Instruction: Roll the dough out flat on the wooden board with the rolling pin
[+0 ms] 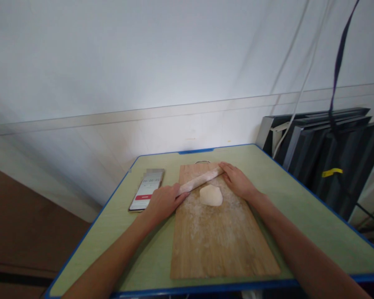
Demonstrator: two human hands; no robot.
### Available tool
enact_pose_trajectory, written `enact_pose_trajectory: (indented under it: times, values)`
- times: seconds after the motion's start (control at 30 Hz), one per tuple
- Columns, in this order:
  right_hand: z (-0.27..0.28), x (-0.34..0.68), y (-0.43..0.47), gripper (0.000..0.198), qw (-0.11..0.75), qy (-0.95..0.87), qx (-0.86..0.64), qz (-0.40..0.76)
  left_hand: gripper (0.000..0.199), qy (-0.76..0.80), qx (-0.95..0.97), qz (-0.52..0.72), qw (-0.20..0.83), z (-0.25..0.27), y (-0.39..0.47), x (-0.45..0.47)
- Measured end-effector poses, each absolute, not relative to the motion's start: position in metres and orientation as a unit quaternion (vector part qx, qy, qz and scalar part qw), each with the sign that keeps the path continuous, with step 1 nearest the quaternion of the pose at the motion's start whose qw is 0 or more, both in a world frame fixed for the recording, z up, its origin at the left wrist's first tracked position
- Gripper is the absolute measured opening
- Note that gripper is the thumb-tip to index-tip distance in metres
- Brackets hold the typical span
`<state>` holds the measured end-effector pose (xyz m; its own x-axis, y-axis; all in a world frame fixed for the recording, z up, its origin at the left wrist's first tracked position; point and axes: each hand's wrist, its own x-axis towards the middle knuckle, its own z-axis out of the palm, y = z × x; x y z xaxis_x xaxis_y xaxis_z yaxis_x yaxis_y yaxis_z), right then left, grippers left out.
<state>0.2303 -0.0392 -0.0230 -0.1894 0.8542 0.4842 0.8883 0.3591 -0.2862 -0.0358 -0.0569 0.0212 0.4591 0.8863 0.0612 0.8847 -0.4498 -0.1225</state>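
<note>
Looks to be rolling out dough (211, 195), with pin (201, 179) slanted across the far part of board (218, 249). Clasped at 1 end by left hand (165, 201), at the board's left edge, and at 1 by right hand (238, 182), by the board's far right corner. Probably calls next for level pressure over the dough. Lying on the board, just nearside of the pin: pale, flat, roundish, uneven-edged, amid flour (191, 204).
</note>
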Motion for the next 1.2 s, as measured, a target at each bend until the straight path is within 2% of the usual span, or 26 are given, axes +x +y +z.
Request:
enact_pose_trajectory:
  times: [0.3,0.43,0.73,0.83,0.97,1.2]
  values:
    - [-0.021,0.227,-0.038,0.040,0.382,-0.756,-0.531,-0.014,0.053,-0.515,-0.854,0.004,0.072,0.020,-0.057,-0.037]
    - [-0.016,0.226,-0.040,0.036,0.374,-0.747,-0.548,-0.040,0.052,-0.525,-0.846,0.005,0.088,0.022,-0.057,-0.035]
    - [0.040,0.212,-0.083,0.014,0.172,-0.710,-0.652,-0.202,0.053,-0.483,-0.852,-0.062,0.190,0.034,-0.062,-0.034]
    - [0.048,0.213,-0.097,0.015,0.098,-0.730,-0.653,-0.174,0.053,-0.452,-0.866,-0.069,0.203,0.035,-0.066,-0.033]
    - [0.049,0.216,-0.105,0.017,0.021,-0.753,-0.647,-0.114,0.053,-0.440,-0.881,-0.035,0.169,0.036,-0.067,-0.030]
    - [0.046,0.219,-0.092,0.024,-0.017,-0.764,-0.643,-0.052,0.065,-0.471,-0.875,-0.005,0.115,0.044,-0.057,-0.023]
